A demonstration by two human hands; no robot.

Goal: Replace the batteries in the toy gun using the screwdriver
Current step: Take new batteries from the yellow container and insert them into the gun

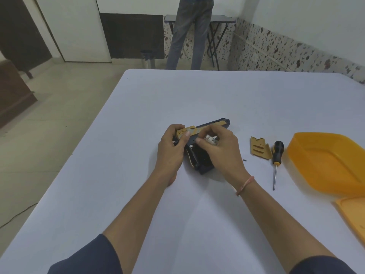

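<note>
At table [197,99] centre: toy gun [216,124], battery [211,139]

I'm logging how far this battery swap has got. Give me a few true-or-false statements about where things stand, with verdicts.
1. The screwdriver lies on the table, in neither hand. True.
2. The right hand pinches a battery just over the toy gun. True.
3. The battery cover is screwed onto the gun. False: it lies loose on the table, right beside the screwdriver.
4. The left hand rests flat on the table, away from the gun. False: it grips the gun's rear end.
5. The orange container stands to the left of the gun. False: it stands to the right, beyond the screwdriver.
</note>
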